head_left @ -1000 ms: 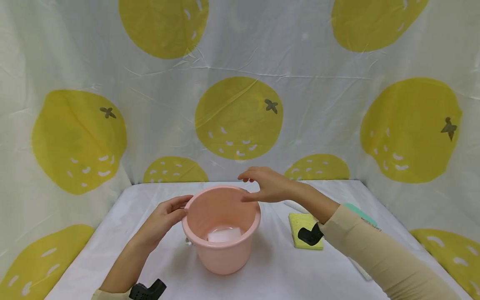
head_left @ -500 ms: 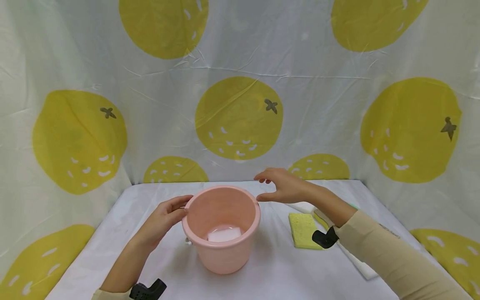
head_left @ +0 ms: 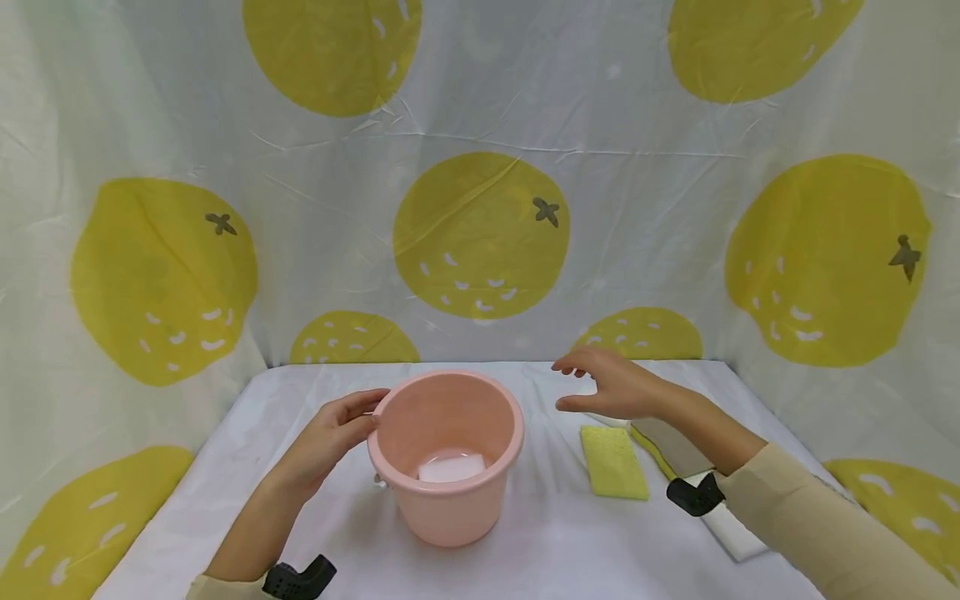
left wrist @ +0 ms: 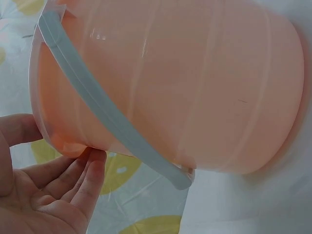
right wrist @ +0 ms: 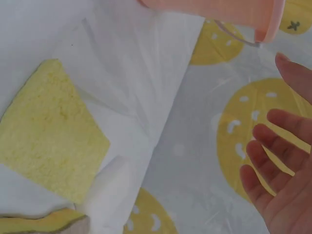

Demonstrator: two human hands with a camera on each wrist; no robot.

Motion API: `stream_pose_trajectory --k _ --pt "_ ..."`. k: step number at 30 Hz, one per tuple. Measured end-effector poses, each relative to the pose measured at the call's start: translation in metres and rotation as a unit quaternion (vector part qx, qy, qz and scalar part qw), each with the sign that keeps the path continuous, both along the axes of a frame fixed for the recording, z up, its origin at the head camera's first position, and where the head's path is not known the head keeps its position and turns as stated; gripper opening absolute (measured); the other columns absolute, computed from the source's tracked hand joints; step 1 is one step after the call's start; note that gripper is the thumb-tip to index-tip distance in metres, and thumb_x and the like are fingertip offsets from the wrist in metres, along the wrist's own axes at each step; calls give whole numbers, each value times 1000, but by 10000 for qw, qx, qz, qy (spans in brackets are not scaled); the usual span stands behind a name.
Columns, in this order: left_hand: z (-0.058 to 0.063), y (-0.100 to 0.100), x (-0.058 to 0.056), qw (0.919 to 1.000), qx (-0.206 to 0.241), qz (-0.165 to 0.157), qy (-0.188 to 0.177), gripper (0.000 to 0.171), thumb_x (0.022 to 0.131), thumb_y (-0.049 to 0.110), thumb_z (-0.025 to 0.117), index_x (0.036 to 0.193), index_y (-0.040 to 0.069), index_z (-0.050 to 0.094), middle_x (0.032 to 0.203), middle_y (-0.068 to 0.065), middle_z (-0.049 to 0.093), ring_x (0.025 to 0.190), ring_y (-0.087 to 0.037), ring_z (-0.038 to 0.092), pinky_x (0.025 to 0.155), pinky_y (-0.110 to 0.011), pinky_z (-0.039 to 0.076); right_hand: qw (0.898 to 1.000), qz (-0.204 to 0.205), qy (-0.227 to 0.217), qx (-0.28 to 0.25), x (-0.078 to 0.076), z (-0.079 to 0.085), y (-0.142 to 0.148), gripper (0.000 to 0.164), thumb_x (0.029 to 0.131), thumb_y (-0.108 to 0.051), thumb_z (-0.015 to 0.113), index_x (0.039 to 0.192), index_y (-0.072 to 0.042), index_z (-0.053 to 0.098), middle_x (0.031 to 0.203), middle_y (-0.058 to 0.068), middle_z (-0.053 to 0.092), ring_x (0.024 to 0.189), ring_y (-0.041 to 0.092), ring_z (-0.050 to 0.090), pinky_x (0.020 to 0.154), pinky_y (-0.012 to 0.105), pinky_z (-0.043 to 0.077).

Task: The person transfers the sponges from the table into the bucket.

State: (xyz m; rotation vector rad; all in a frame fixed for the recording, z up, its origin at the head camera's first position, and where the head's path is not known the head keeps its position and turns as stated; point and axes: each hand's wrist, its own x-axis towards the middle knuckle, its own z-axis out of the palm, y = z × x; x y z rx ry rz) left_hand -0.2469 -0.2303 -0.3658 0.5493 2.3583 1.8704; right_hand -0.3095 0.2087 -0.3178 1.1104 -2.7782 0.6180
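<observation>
A white-covered table reaches back to a straight far edge, with its side edges spreading toward the viewer. Behind it and along both sides hangs a pale curtain printed with large yellow lemons; a long crease crosses the back panel.

The pink bucket stands upright on the table, left of the middle, well apart from both far corners. A white block lies in its bottom, and a grey handle slants across its outer wall. The left hand lightly holds the bucket's rim on the left, thumb and fingertips touching it. The right hand hovers near the far edge, toward the far right corner, thumb spread wide from loosely bent fingers, holding nothing.

Toward the right edge lie a yellow sponge, a grey-and-yellow cloth and a white pad, partly hidden by the right sleeve.
</observation>
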Motion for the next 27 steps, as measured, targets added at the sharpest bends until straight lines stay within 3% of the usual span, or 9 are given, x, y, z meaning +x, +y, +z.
stream_pose_trajectory --k 14,27 --pt "0 0 1 9999 -57 92 -5 51 106 17 58 151 -4 46 144 -19 57 133 -33 53 114 -57 35 9993 -265 259 -13 10 -23 35 55 92 -43 78 128 -2 68 123 7 68 103 26 64 86 46 55" --pt "0 0 0 9999 2 118 -37 52 105 17 59 151 -4 46 144 -20 57 131 -32 55 113 -52 37 9979 -640 67 -51 22 -37 61 58 93 -45 76 130 -1 67 122 8 67 105 30 63 84 46 56"
